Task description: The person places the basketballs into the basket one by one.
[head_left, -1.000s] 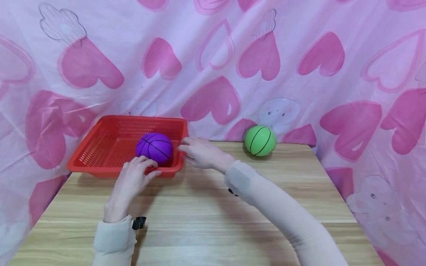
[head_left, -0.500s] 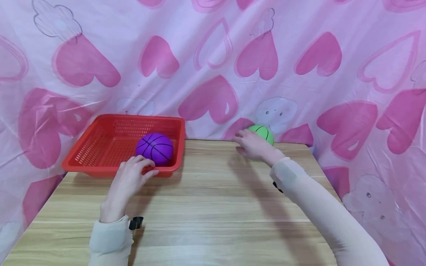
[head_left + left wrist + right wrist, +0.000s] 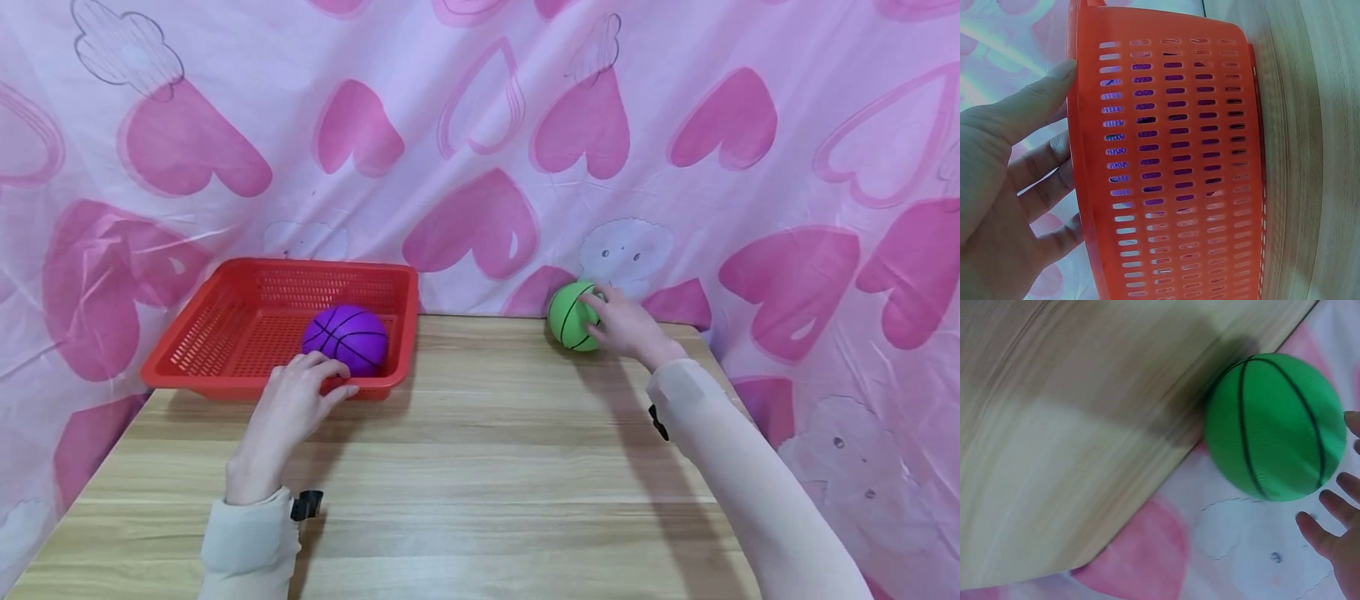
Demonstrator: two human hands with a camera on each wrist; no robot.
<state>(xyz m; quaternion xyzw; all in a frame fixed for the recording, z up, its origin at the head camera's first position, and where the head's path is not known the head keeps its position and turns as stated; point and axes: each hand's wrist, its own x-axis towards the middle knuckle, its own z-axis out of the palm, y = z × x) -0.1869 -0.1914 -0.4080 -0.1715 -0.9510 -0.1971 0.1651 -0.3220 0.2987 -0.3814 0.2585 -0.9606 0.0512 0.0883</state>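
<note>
The green ball, bright and round with thin black seam lines, sits at the far edge of the desk, towards its far right corner. The purple ball, similarly lined, lies in the near right corner of the red basket, towards the desk's far left corner. The left hand grips the basket's near rim between thumb and fingers; the right hand, arm outstretched, spreads loose fingers at the green ball, grasping nothing.

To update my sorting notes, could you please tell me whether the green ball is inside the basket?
No, the green ball is on the table, outside the basket.
</note>
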